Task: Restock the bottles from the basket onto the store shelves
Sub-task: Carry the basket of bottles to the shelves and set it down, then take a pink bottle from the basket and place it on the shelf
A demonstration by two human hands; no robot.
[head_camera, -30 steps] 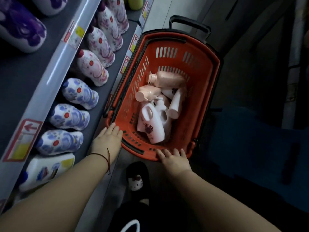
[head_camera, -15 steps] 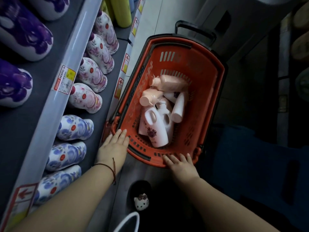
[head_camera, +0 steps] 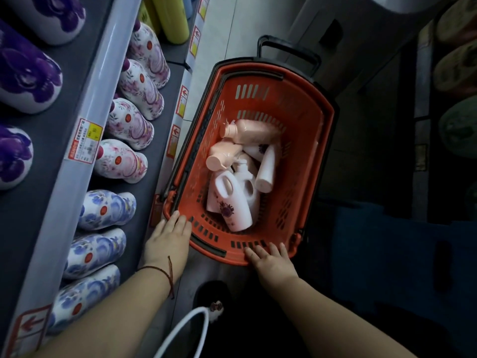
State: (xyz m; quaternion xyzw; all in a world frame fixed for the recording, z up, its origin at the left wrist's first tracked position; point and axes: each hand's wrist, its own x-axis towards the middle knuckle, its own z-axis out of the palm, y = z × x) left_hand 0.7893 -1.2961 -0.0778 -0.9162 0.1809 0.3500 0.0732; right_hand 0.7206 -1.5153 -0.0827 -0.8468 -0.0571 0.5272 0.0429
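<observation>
Dim overall, light falling from upper left, pale glare along the shelf edge strip (head_camera: 95, 104), right half in deep shadow, wide-angle bending at edges, corners soft.

Basket (head_camera: 304, 140) slotted orange plastic; bottles (head_camera: 233, 202) smooth glossy plastic

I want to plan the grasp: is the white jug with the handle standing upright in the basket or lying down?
Lying down. The white jug rests on its side on other bottles in the orange basket, its handle and flower label facing up.
</observation>
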